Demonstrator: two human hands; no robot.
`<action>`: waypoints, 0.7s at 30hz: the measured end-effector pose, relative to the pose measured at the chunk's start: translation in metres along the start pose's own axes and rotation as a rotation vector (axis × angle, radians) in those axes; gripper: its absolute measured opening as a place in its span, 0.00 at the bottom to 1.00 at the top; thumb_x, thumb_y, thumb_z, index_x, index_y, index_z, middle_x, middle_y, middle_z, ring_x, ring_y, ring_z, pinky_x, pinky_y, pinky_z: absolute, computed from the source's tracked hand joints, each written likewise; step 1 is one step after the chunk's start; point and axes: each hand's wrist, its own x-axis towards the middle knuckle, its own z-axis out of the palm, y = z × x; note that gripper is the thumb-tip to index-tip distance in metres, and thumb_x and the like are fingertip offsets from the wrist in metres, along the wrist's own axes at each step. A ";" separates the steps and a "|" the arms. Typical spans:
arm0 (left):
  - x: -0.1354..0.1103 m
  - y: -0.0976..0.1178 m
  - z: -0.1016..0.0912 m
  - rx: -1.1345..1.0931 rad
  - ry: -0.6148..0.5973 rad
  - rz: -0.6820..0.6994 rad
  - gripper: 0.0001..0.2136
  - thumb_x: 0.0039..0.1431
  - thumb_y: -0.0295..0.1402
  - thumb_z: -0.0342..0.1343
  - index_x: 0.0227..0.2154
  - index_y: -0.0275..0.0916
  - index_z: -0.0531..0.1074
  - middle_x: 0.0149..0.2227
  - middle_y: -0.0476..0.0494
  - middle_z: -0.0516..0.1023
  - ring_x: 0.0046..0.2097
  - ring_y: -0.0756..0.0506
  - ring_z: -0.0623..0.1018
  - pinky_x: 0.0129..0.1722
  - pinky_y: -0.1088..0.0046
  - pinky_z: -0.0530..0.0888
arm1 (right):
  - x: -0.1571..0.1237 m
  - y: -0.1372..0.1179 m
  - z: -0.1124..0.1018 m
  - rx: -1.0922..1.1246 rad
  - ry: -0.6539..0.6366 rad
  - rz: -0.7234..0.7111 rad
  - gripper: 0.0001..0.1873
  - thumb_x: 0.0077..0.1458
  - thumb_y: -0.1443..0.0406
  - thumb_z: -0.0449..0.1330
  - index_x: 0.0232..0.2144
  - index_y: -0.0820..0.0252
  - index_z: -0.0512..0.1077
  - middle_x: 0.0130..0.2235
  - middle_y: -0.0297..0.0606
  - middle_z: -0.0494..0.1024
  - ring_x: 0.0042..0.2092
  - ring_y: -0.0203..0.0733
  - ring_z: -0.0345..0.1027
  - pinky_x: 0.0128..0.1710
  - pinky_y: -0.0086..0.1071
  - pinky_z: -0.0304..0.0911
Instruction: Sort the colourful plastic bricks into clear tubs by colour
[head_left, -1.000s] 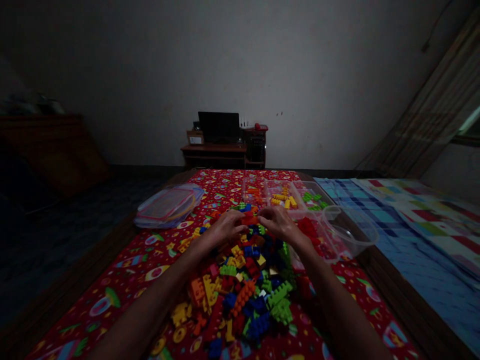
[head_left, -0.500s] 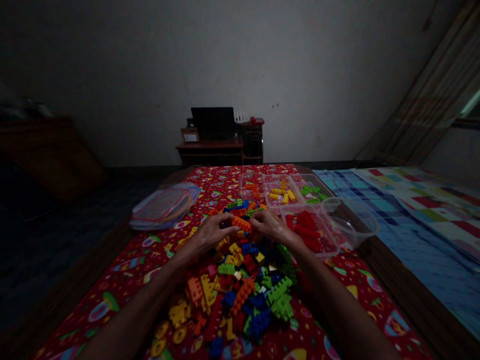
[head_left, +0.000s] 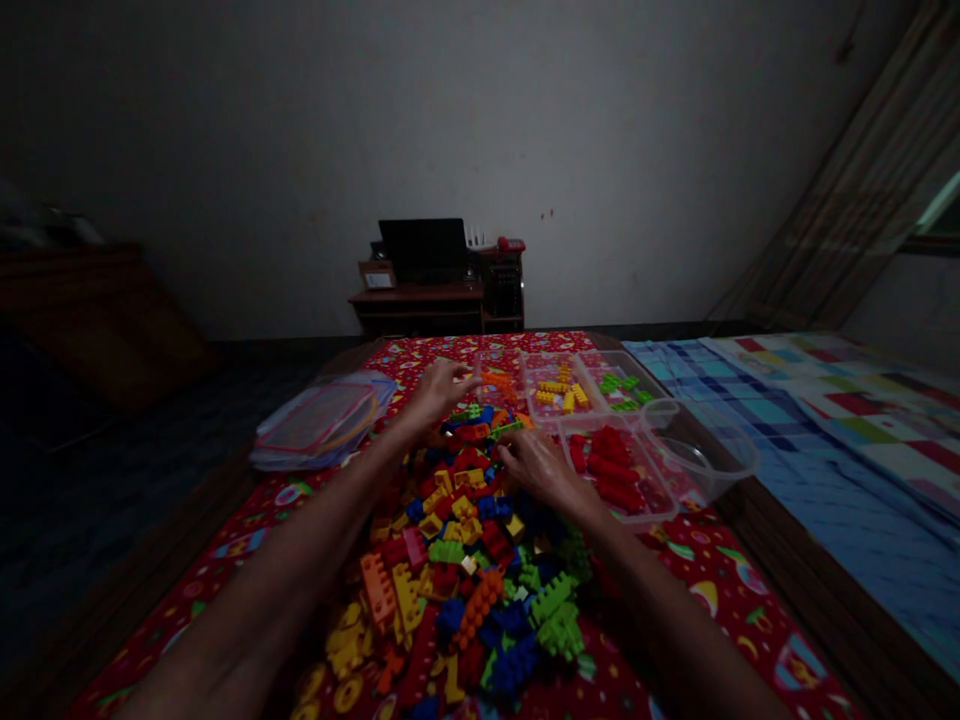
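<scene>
My left hand (head_left: 441,390) is stretched forward to the near-left side of the orange-brick compartment (head_left: 480,360), fingers apart. Orange toy bricks (head_left: 499,381) lie right by its fingertips; no brick is plainly gripped. My right hand (head_left: 536,463) hovers low over the far right part of a mixed pile of toy bricks (head_left: 465,530). Its fingers are loosely bent and apart, and nothing shows between them. Red, yellow, blue, green and orange bricks make up the pile, between my forearms. A long orange brick (head_left: 480,606) lies near its front.
Clear plastic boxes hold yellow bricks (head_left: 562,393), green bricks (head_left: 626,392) and red bricks (head_left: 611,468). A round-cornered clear tub (head_left: 701,440) stands to their right. Stacked lids (head_left: 322,418) lie at left on the red patterned cloth (head_left: 247,545). A desk with a monitor (head_left: 424,250) is beyond.
My left hand has moved forward from the pile to the orange bricks' compartment. The orange brick no longer sits between both hands. My right hand stays over the pile, slightly lower.
</scene>
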 end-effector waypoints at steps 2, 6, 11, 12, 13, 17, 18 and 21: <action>-0.016 -0.006 0.004 0.115 -0.107 0.068 0.14 0.54 0.41 0.53 0.28 0.36 0.78 0.31 0.41 0.79 0.35 0.44 0.75 0.35 0.72 0.67 | 0.000 -0.002 0.001 -0.033 -0.016 0.012 0.15 0.61 0.67 0.48 0.35 0.63 0.75 0.36 0.43 0.79 0.37 0.39 0.70 0.35 0.28 0.54; -0.053 -0.019 0.011 0.161 -0.248 0.153 0.16 0.56 0.42 0.50 0.28 0.37 0.77 0.29 0.42 0.79 0.32 0.45 0.75 0.31 0.73 0.65 | 0.001 -0.003 0.011 -0.139 -0.047 0.043 0.16 0.61 0.66 0.47 0.35 0.63 0.75 0.35 0.45 0.79 0.37 0.40 0.70 0.33 0.29 0.54; -0.062 -0.020 0.020 0.145 -0.237 0.122 0.10 0.52 0.39 0.55 0.28 0.37 0.75 0.29 0.43 0.78 0.32 0.45 0.74 0.31 0.74 0.66 | -0.002 -0.005 0.024 -0.269 -0.074 0.033 0.16 0.59 0.68 0.47 0.40 0.64 0.73 0.38 0.49 0.78 0.39 0.46 0.71 0.34 0.32 0.57; -0.061 -0.019 0.021 0.134 -0.242 0.104 0.08 0.51 0.37 0.55 0.28 0.38 0.74 0.28 0.45 0.77 0.31 0.46 0.74 0.30 0.74 0.67 | -0.003 -0.005 0.025 -0.281 -0.079 0.026 0.16 0.58 0.69 0.47 0.41 0.64 0.73 0.38 0.49 0.78 0.39 0.47 0.71 0.34 0.33 0.57; -0.060 -0.017 0.021 0.117 -0.255 0.084 0.06 0.50 0.35 0.55 0.29 0.38 0.73 0.28 0.46 0.77 0.30 0.47 0.73 0.30 0.75 0.67 | -0.004 -0.005 0.025 -0.290 -0.084 0.018 0.16 0.58 0.69 0.47 0.42 0.64 0.73 0.38 0.50 0.77 0.40 0.48 0.71 0.35 0.33 0.57; -0.059 -0.012 0.022 0.020 -0.297 0.022 0.06 0.46 0.32 0.55 0.29 0.38 0.71 0.26 0.51 0.75 0.29 0.48 0.73 0.27 0.77 0.67 | -0.004 -0.006 0.024 -0.305 -0.113 0.003 0.15 0.57 0.69 0.49 0.43 0.65 0.71 0.38 0.51 0.77 0.41 0.48 0.71 0.36 0.33 0.58; -0.059 -0.011 0.022 0.002 -0.290 0.014 0.07 0.46 0.32 0.55 0.30 0.38 0.71 0.26 0.51 0.75 0.29 0.48 0.73 0.27 0.77 0.67 | -0.004 -0.006 0.024 -0.307 -0.124 0.005 0.15 0.56 0.69 0.49 0.43 0.65 0.71 0.39 0.51 0.77 0.41 0.48 0.70 0.36 0.33 0.58; -0.059 -0.011 0.021 -0.007 -0.286 0.032 0.11 0.46 0.30 0.54 0.34 0.36 0.73 0.31 0.48 0.78 0.32 0.48 0.75 0.30 0.76 0.68 | -0.002 -0.006 0.024 -0.313 -0.153 0.012 0.16 0.57 0.70 0.48 0.44 0.66 0.71 0.39 0.52 0.76 0.42 0.50 0.70 0.36 0.35 0.59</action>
